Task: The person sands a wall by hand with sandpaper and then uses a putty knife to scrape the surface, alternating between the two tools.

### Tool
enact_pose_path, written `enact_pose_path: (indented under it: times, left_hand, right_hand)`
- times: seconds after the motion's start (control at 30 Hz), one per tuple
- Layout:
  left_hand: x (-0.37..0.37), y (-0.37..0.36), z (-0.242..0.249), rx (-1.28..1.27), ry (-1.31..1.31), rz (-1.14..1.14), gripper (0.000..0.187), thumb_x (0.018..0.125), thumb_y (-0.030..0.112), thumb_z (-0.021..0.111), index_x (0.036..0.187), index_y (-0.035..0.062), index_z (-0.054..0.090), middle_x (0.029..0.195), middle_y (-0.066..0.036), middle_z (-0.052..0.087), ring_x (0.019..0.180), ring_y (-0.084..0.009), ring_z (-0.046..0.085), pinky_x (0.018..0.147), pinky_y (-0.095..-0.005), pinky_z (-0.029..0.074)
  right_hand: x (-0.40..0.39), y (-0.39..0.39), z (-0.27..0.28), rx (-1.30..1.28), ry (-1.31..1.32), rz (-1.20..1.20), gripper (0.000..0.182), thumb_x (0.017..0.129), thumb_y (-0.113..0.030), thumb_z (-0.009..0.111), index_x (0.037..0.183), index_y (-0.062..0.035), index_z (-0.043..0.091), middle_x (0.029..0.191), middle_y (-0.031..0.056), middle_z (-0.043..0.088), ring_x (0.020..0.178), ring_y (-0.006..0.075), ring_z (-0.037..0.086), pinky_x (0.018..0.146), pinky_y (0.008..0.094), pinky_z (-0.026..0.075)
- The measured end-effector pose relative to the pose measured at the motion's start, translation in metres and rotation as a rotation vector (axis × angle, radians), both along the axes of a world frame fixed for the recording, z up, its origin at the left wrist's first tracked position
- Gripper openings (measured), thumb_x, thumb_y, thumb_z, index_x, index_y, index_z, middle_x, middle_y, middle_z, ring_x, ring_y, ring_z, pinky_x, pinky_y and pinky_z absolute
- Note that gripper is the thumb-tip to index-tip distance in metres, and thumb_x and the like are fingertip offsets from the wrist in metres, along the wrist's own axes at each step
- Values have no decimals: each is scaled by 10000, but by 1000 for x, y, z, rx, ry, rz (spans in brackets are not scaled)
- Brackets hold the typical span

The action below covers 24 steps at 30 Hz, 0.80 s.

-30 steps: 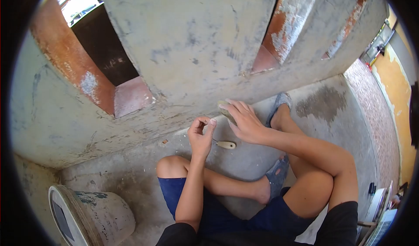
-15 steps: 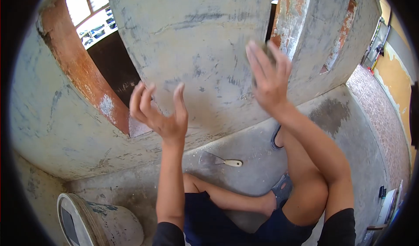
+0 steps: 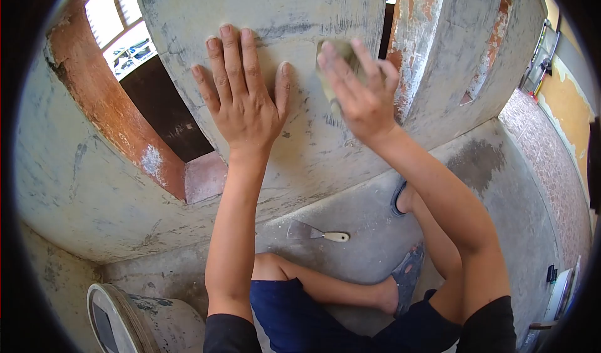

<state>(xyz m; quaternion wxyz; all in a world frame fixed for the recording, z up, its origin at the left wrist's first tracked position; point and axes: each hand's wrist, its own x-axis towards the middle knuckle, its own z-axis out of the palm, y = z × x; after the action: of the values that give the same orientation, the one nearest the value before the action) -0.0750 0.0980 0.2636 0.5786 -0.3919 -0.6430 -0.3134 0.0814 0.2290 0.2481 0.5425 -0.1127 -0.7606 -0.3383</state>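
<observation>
The sanding block [image 3: 335,71] was now pressed against the grey plastered wall [image 3: 294,15], in the upper middle of the frame, under the right hand [image 3: 360,99]. The fingers of that hand were closed over the block and clamped it flat to the plaster; only its upper and left edge showed between them. Half a second before, I had seen both hands in the air, away from the wall, with the fingers spread. Now the left hand [image 3: 241,96] lay flat on the wall just beside the block, on its left, with the palm down, the fingers apart and nothing in it. From this I judged that the approach was finished and the rubbing of the plaster could begin, the left hand serving as a support.

On the concrete floor [image 3: 369,253], in the lower middle of the frame, a putty knife [image 3: 316,233] with a pale handle lay untouched, well apart from both hands, close to the person's bent knee. A dirty bucket [image 3: 141,322] stood at the lower left corner. A window opening [image 3: 125,34] with red-brown reveals was at the upper left, and another red-brown reveal [image 3: 416,34] ran down just to the right of the block. I thought this edge was the only thing that limited the stroke to the right. Nothing stood between the block and the wall.
</observation>
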Motion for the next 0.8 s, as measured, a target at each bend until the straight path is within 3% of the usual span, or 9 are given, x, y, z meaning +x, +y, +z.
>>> enact_pose_path:
  times: [0.07,0.27,0.37,0.53,0.67,0.8]
  left_hand:
    - [-2,1,1,-2,6,8,668,1000,475,525,1539,97,412,1622,-99,369,1538,-275,266,1273,-494,74]
    - [-2,-1,1,-25,18,23,683,1019,491,502,1546,73,384,1632,-121,339,1548,-273,231,1274,-469,45]
    - [-2,-1,4,-40,22,38,687,1015,485,510,1545,66,382,1630,-124,341,1549,-277,230,1273,-472,44]
    - [-2,0,0,-28,23,10,684,1014,478,513,1542,62,386,1628,-127,345,1548,-279,233,1273,-478,45]
    - [0,1,2,-41,19,14,687,1013,483,514,1541,62,387,1625,-126,349,1547,-279,237,1273,-477,46]
    - [1,0,0,-37,21,36,695,1012,491,512,1543,62,381,1621,-126,357,1546,-281,239,1273,-475,44]
  right_hand:
    - [-7,1,4,34,71,43,394,923,-157,637,1314,-145,687,1520,-19,545,1393,259,436,979,400,327]
    - [-1,-2,-37,-196,190,12,472,857,-29,619,1314,-123,690,1419,-40,633,1373,259,450,981,408,315]
    - [-16,-15,14,-165,227,99,464,847,-28,621,1289,-137,711,1404,-46,644,1370,252,455,981,407,310]
    - [6,1,-4,-96,146,27,366,915,-148,638,1271,-162,724,1413,-59,637,1362,233,470,974,386,312]
    - [0,2,26,-51,125,45,381,906,-177,645,1280,-153,716,1416,-47,636,1365,241,469,987,391,297]
    - [4,8,13,-45,121,38,381,904,-181,641,1275,-136,715,1414,-42,637,1358,236,476,978,404,290]
